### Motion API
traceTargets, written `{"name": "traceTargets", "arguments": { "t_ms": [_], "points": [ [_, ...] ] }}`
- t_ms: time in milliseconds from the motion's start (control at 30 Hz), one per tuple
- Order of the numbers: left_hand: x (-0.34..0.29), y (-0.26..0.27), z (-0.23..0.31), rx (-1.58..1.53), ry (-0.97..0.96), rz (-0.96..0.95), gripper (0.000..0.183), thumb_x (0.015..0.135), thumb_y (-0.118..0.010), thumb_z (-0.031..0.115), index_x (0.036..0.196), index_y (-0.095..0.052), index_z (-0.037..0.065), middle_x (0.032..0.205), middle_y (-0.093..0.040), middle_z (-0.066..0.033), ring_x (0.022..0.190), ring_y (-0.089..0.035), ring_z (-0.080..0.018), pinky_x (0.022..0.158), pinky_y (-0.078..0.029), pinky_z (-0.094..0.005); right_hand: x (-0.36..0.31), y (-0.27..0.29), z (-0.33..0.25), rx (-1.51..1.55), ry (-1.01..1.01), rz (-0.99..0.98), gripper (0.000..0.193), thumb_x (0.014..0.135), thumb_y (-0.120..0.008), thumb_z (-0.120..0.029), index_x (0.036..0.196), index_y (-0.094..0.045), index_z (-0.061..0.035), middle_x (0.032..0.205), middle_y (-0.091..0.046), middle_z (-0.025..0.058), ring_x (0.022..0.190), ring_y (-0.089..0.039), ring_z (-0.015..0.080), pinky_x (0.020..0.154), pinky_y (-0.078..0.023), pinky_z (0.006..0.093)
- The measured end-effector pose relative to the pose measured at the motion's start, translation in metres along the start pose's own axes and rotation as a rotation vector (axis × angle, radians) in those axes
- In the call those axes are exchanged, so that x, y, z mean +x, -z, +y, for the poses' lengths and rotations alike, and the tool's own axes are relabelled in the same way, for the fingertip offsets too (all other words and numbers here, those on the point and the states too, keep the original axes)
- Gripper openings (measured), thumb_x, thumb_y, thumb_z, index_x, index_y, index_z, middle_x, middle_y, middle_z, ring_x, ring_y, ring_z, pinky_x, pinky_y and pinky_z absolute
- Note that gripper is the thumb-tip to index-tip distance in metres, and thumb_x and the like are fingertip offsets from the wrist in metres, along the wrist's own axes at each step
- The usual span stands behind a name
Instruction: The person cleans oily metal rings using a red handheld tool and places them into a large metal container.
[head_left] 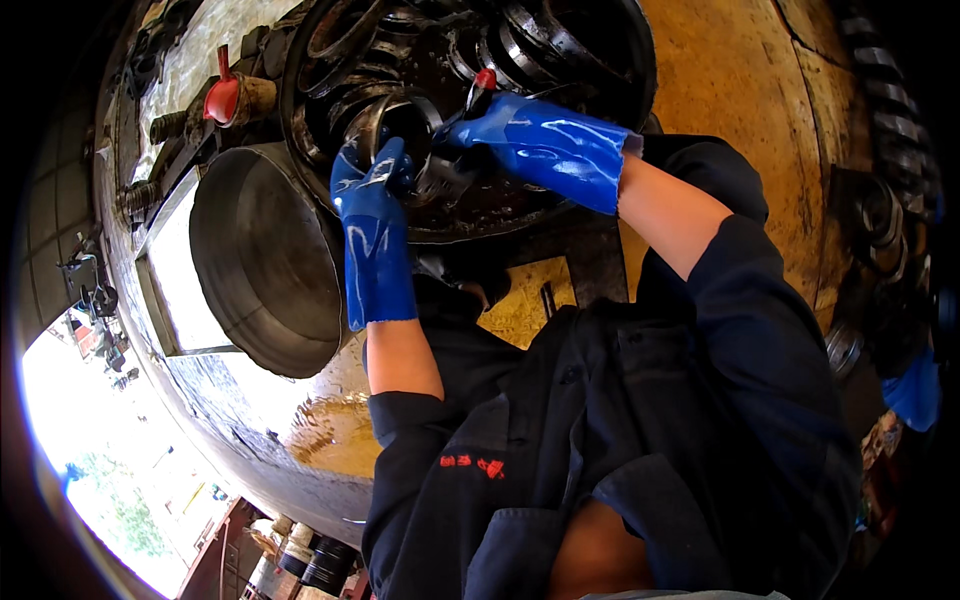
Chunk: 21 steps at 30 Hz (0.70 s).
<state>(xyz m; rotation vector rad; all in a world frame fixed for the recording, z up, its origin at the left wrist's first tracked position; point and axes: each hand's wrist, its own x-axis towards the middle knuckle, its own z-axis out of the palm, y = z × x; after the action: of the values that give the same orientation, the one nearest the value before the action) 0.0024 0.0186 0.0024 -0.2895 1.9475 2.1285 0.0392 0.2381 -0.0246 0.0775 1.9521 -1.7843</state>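
Both my hands wear long, wet blue rubber gloves over a large round tub (648, 75) of black, oily metal rings. My left hand (368, 185) is closed on the near edge of a dark metal ring (368, 125), its fingers partly inside the opening. My right hand (490, 125) is wrapped round a dark tool with a red end (485, 79); its lower part points down beside the held ring, and its working end is too dark to make out. More oily rings (525, 55) lie heaped in the tub beyond my hands.
Left of the tub stands a large round metal basin (265, 265), tilted on its side. A red funnel-like object (222, 98) lies beyond it. Oily yellowish floor (740, 75) spreads to the right, with dark metal parts (880, 225) along the far right edge.
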Motion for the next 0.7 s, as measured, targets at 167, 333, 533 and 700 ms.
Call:
{"name": "traceTargets", "arguments": {
  "t_ms": [167,333,533,700],
  "points": [
    [0.005,0.015,0.025,-0.165,-0.037,-0.095,0.03,0.088,-0.067,-0.003,0.117,-0.063,0.001,0.078,-0.061,-0.0024,0.061,-0.056,-0.0121,0.053,-0.044,-0.025,0.001,0.001,-0.002,-0.13,-0.197,0.267,0.053,0.086,-0.073,-0.056,0.108,-0.074,-0.0081,0.09,-0.073,0.0072,0.08,-0.068,0.0161,0.076,-0.054,0.0323],
    [0.004,0.035,0.025,-0.285,-0.05,-0.314,0.032,0.094,-0.06,0.008,0.126,-0.06,0.001,0.062,-0.046,0.0021,0.051,-0.042,-0.0103,0.048,-0.034,-0.0283,-0.009,0.0,-0.008,0.18,-0.226,0.083,0.048,0.088,-0.075,-0.05,0.104,-0.074,-0.0052,0.088,-0.073,0.0084,0.079,-0.068,0.0184,0.079,-0.055,0.0326],
    [-0.012,0.016,0.038,0.058,-0.065,-0.198,0.044,0.09,-0.067,0.013,0.13,-0.057,-0.002,0.084,-0.064,-0.0049,0.078,-0.061,-0.014,0.072,-0.051,-0.0292,-0.001,0.003,0.001,0.135,-0.161,0.216,0.037,0.087,-0.076,-0.039,0.101,-0.075,-0.0041,0.09,-0.076,0.0084,0.076,-0.071,0.0162,0.08,-0.056,0.0301],
    [0.004,0.033,0.026,0.735,-0.341,-0.026,0.046,0.084,-0.074,0.009,0.127,-0.059,-0.001,0.095,-0.068,-0.0048,0.083,-0.063,-0.0106,0.077,-0.053,-0.0257,-0.002,-0.007,-0.023,-0.398,-0.111,0.384,0.03,0.089,-0.072,-0.036,0.112,-0.074,-0.017,0.094,-0.076,0.0053,0.089,-0.072,0.0174,0.083,-0.057,0.0319]
  ]
}}
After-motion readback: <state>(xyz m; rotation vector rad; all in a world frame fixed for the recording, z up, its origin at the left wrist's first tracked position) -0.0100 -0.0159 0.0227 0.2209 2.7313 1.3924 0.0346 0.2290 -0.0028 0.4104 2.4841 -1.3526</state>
